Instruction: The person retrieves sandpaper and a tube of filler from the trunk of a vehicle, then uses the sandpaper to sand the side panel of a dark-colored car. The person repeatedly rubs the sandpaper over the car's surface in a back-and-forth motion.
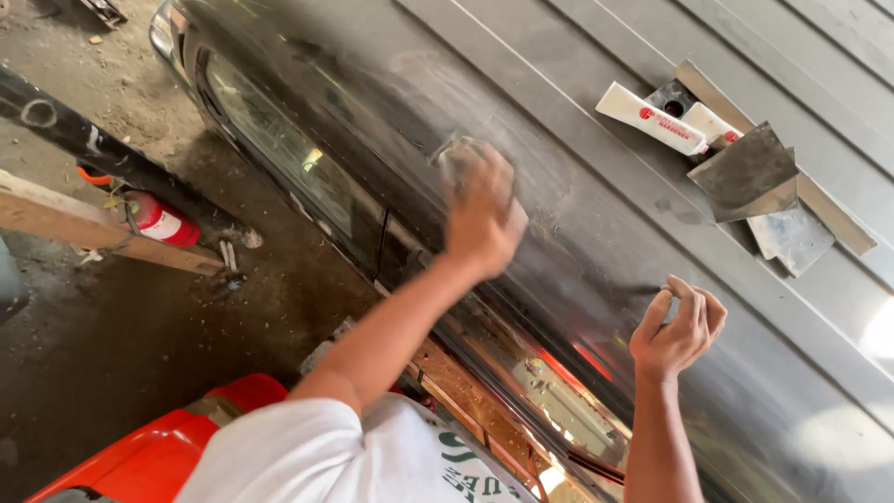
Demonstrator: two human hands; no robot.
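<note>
My left hand (482,216) is pressing a small grey pad (456,154), mostly hidden under my blurred fingers, flat against the dull, dusty dark metal roof (596,214) of a vehicle. My right hand (678,328) is hovering just above the roof, fingers curled, holding nothing. Flat metal scrapers (745,172) and white tubes (652,118) are lying higher up. A red extinguisher (160,222) is lying on the dirty floor (112,326).
</note>
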